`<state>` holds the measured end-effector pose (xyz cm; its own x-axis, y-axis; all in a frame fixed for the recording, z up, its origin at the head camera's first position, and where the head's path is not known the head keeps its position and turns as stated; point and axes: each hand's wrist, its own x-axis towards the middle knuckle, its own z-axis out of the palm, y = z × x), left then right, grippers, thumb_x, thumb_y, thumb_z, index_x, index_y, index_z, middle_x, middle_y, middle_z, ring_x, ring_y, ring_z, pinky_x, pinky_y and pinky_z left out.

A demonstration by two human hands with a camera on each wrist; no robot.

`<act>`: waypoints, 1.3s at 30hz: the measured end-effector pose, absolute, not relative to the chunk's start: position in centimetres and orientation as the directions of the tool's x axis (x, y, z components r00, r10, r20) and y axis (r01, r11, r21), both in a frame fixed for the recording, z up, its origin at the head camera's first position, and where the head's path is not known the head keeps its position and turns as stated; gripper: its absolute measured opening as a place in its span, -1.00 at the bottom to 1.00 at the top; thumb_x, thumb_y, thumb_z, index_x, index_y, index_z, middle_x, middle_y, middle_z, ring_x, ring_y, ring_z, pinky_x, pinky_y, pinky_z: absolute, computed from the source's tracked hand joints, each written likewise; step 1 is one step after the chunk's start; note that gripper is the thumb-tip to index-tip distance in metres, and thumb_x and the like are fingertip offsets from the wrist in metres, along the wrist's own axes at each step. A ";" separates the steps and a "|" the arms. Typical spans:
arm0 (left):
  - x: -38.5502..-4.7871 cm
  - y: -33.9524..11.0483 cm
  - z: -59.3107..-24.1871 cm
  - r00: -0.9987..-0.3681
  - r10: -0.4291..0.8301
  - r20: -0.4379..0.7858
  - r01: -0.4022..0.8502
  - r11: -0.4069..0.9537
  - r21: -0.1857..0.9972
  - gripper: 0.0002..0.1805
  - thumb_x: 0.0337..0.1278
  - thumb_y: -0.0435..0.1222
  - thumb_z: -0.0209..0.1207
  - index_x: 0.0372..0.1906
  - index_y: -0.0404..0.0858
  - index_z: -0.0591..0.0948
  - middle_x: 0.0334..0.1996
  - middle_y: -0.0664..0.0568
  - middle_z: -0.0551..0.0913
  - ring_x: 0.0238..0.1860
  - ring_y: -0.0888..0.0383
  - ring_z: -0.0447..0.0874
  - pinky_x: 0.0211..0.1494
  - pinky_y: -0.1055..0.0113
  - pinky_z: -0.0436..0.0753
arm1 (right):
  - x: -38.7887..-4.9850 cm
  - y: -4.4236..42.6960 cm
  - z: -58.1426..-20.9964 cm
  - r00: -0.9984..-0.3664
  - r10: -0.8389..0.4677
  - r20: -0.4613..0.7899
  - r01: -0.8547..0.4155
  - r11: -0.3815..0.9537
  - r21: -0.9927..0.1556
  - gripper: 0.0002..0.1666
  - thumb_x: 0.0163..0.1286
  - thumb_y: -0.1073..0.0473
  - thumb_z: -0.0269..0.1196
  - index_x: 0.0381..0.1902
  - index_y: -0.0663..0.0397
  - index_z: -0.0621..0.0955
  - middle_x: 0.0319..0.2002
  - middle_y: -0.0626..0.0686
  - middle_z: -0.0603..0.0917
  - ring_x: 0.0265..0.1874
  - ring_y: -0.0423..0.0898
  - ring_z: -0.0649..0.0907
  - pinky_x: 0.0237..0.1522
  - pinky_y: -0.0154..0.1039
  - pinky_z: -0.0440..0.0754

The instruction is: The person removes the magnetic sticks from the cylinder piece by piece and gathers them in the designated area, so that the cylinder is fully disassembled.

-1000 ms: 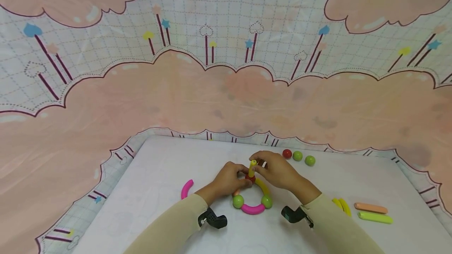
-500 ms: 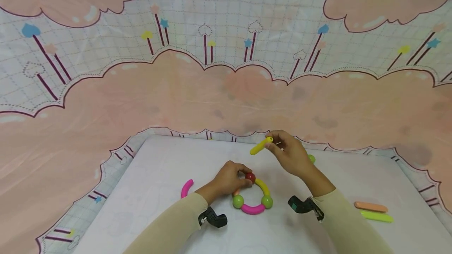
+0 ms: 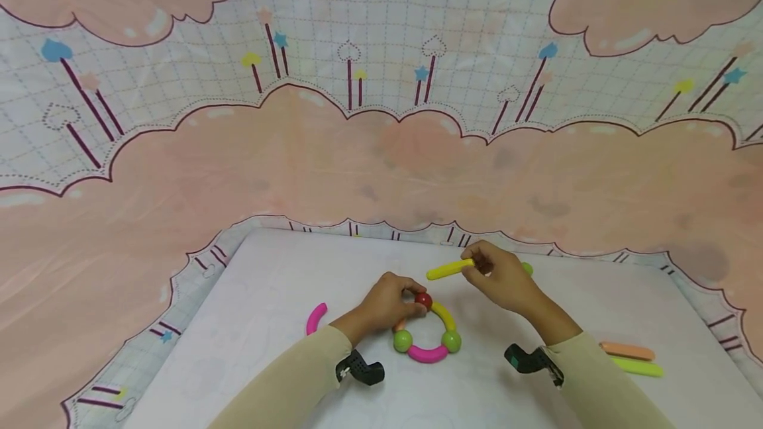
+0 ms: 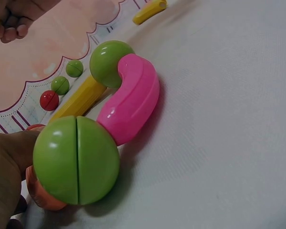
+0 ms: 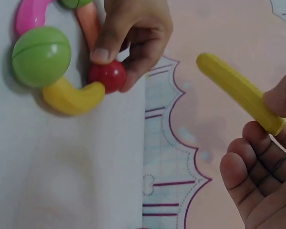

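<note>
A ring of curved pieces and balls lies on the white table. My left hand [image 3: 390, 301] pinches its red ball [image 5: 109, 76] between thumb and fingers. From that ball a curved yellow piece [image 3: 443, 316] runs to a green ball [image 3: 451, 341]. A curved pink piece [image 4: 133, 100] links this to another green ball [image 4: 76, 160], beside an orange piece [image 5: 89, 26] partly hidden by my left hand. Up and to the right of the ring, my right hand [image 3: 503, 277] holds a straight yellow stick [image 3: 447, 270] by one end. Its free end points left, in the air and apart from the ring.
A loose curved pink piece [image 3: 316, 318] lies left of my left forearm. To the right are an orange stick [image 3: 627, 350] and a lime stick [image 3: 638, 367]. Behind the ring sit a red ball [image 4: 49, 100] and two green balls, mostly hidden by my right hand in the head view.
The yellow stick stood upright on the red ball; my right hand has lifted it off and moved right, and the stick now lies nearly level. My left hand has stayed on the red ball.
</note>
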<state>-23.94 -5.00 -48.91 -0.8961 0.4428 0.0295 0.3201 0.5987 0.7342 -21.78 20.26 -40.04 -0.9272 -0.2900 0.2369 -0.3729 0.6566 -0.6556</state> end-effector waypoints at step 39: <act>-23.7 -5.0 -48.7 -0.903 0.429 0.025 0.316 0.624 0.715 -0.63 0.11 -0.12 0.50 0.03 -0.07 0.78 -0.17 0.34 0.72 0.03 0.16 0.45 0.18 0.16 0.45 | -19.5 30.4 -42.6 -0.955 -0.242 0.173 -0.298 0.774 -0.559 -0.69 0.46 0.15 0.34 0.10 0.09 0.69 -0.10 -0.04 0.72 -0.18 -0.09 0.64 -0.15 -0.33 0.67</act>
<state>-23.74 -5.04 -48.68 -0.9028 0.4294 0.0245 0.3162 0.6239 0.7147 -19.49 30.36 -42.59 -0.9547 -0.2418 0.1734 -0.2975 0.7741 -0.5588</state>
